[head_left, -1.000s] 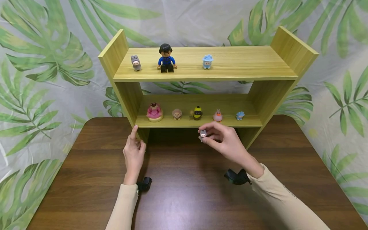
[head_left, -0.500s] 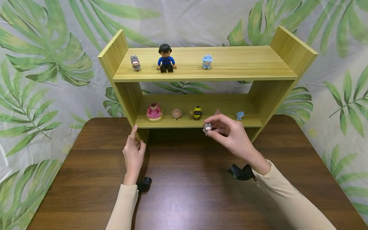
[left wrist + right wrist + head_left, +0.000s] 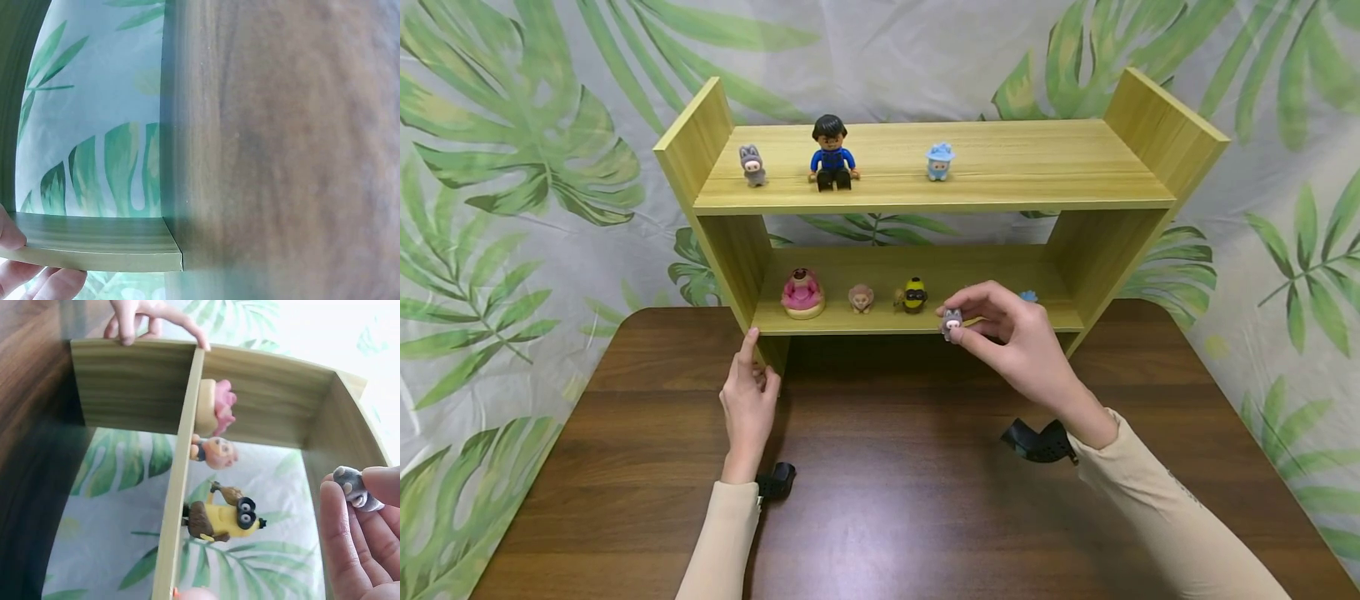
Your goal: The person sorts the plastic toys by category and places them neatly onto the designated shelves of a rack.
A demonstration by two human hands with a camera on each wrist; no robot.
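Note:
My right hand (image 3: 1009, 337) pinches a small grey figurine with upright ears (image 3: 952, 322) between thumb and fingertips, in front of the middle board's edge. In the right wrist view the grey figurine (image 3: 356, 487) sits between the thumb and fingers. My left hand (image 3: 748, 408) grips the left side panel of the wooden shelf (image 3: 880, 206), index finger extended along its edge. The left wrist view shows the thumb on one face of the panel (image 3: 100, 250) and fingers on the other. Behind my right hand, a blue figurine (image 3: 1028, 296) is mostly hidden, a pink duck figurine almost wholly.
On the middle board stand a pink bear (image 3: 802, 293), a small lion-like figure (image 3: 861, 298) and a yellow Minion (image 3: 914, 295). The top board holds another grey figurine (image 3: 752, 165), a black-haired doll (image 3: 832, 154) and a blue-hatted figurine (image 3: 939, 162). The shelf stands on a brown table (image 3: 865, 467).
My right hand has moved right and up towards the middle board with the grey figurine, now covering the pink duck and part of the blue figurine. My left hand stays put.

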